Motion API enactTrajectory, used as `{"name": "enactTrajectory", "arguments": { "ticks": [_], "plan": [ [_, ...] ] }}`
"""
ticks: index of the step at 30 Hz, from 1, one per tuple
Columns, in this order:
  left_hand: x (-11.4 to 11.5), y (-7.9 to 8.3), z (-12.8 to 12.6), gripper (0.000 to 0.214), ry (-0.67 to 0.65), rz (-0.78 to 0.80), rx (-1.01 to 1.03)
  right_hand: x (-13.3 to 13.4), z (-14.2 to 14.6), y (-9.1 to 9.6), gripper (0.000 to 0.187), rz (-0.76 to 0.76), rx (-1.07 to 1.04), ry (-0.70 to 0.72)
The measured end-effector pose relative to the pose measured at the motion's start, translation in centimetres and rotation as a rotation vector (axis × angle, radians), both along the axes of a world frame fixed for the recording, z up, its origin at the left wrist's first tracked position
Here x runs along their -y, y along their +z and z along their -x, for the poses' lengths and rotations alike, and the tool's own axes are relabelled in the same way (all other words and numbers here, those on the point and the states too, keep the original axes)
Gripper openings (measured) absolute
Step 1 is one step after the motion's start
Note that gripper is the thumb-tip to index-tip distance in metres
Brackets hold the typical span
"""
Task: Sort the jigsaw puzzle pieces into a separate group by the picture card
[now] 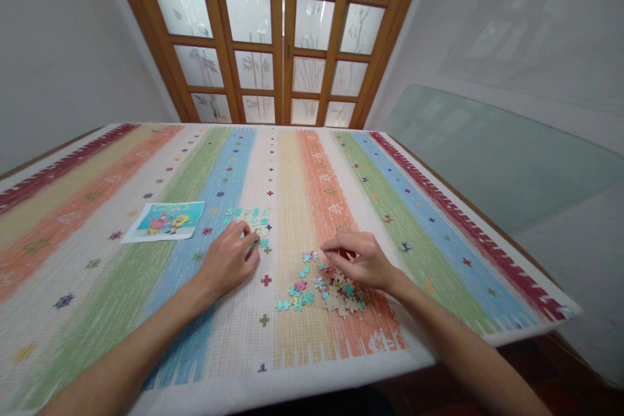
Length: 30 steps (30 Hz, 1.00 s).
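My left hand [231, 257] rests at the near side of a loose group of teal jigsaw puzzle pieces [256, 213]. Its fingers are curled in and pressed together; whatever they grip is hidden. My right hand [361, 257] hovers over the far edge of a heap of puzzle pieces [341, 299], some showing grey backs, others teal, pink or yellow. Thumb and fingers of that hand are bent together in a pinch, and I cannot make out what is between them. Several teal and pink pieces [299, 292] lie scattered left of the heap.
A printed cartoon picture [168, 220] lies flat to the left of my left hand. Beneath everything is a striped tablecloth [287, 344] over a wide table. Beyond the table stands a wooden door with glass panes [283, 39]. A glass sheet [487, 149] leans against the right wall.
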<state>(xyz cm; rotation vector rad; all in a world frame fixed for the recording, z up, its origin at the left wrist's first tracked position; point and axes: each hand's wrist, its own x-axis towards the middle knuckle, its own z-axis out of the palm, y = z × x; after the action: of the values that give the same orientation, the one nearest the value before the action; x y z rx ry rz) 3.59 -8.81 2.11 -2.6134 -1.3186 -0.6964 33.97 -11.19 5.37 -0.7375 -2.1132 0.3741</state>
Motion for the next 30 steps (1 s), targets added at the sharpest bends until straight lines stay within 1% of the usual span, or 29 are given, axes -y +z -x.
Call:
{"name": "enactTrajectory", "arguments": {
  "ticks": [6,8,9,11,13,14,16,18,20,24,30],
  "plan": [
    [-0.1,0.1,0.1,0.014,-0.01,-0.004,0.019,-0.1,-0.2,-0.1,0.015,0.013,0.014,-0.012],
    [0.0,0.2,0.0,0.016,-0.028,-0.005,0.047,-0.1,-0.5,0.1,0.015,0.057,0.06,-0.01],
    [0.2,0.3,-0.2,0.016,-0.047,-0.006,0.068,-0.2,-0.6,0.2,0.015,0.097,0.106,0.014],
    [0.6,0.6,-0.6,0.017,-0.108,0.005,0.107,-0.2,-0.9,0.4,0.015,0.208,0.231,0.118],
    [1.2,1.0,-1.1,0.018,-0.195,0.048,0.123,-0.3,-1.2,0.5,0.013,0.32,0.357,0.242],
    [1.6,1.2,-1.4,0.019,-0.248,0.073,0.119,-0.3,-1.3,0.5,0.011,0.363,0.409,0.281],
    [2.4,1.5,-2.1,0.021,-0.341,0.121,0.093,-0.3,-1.5,0.4,0.012,0.425,0.497,0.314],
    [3.1,1.8,-2.7,0.024,-0.418,0.17,0.059,-0.3,-1.6,0.3,0.022,0.476,0.574,0.328],
    [3.7,1.9,-3.3,0.024,-0.486,0.203,0.04,-0.4,-1.6,0.2,0.028,0.523,0.632,0.351],
    [4.4,1.7,-4.0,0.025,-0.551,0.25,0.045,-0.4,-1.3,0.2,0.022,0.565,0.698,0.382],
    [4.8,1.5,-4.2,0.025,-0.571,0.271,0.057,-0.2,-1.0,0.5,0.012,0.57,0.706,0.375]
  ]
}}
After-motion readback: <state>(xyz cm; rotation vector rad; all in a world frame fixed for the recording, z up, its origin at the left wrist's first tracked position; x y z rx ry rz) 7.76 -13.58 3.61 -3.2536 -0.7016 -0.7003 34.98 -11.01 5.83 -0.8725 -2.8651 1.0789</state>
